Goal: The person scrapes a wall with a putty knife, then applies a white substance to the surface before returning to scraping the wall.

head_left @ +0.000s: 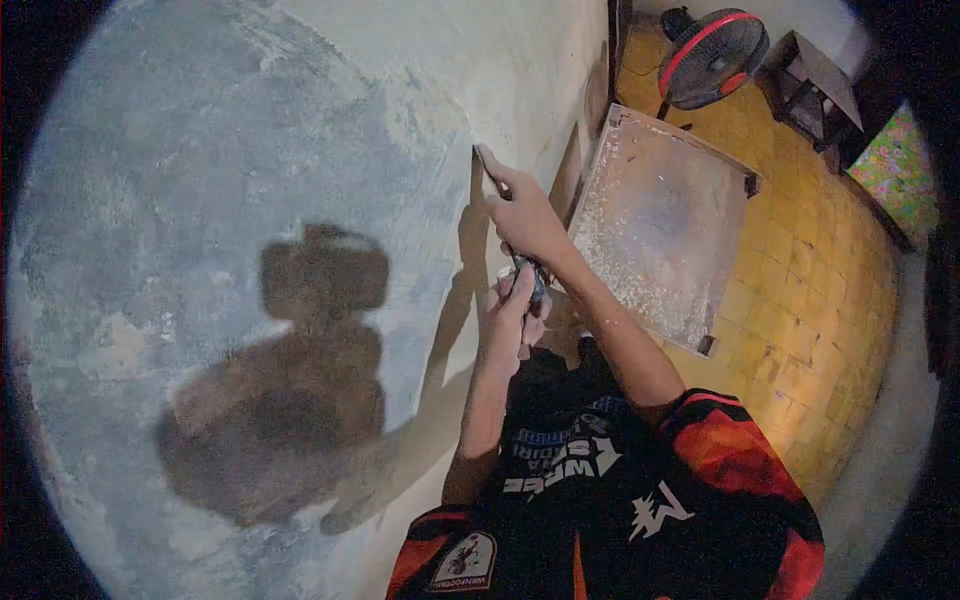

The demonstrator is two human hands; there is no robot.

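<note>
The right hand [528, 222] is closed around the upper part of a scraper [492, 170], its grip pressed tight on the handle with the forefinger laid along it. The blade end points toward eleven o'clock and touches the wall [250, 150] just past the middle of the view. The left hand [510, 318] sits directly below, toward six o'clock from the right hand, its grip wrapped around the lower end of the same handle, which shows dark between the fingers.

The wall fills the whole left side of the view. Its surface is patchy: bluish grey over most of it, with a paler cream area running up toward twelve o'clock. A shadow [290, 400] of a head and shoulders falls on it at about eight o'clock.

At two o'clock from the hands a wooden table [660, 220] stands just beside the wall, its top dusted white. Beyond it, near one o'clock, is a fan [712, 58] with a red ring. The floor [820, 290] is laid with yellow tiles. At five o'clock the person's black and red shirt [620, 500] shows.
</note>
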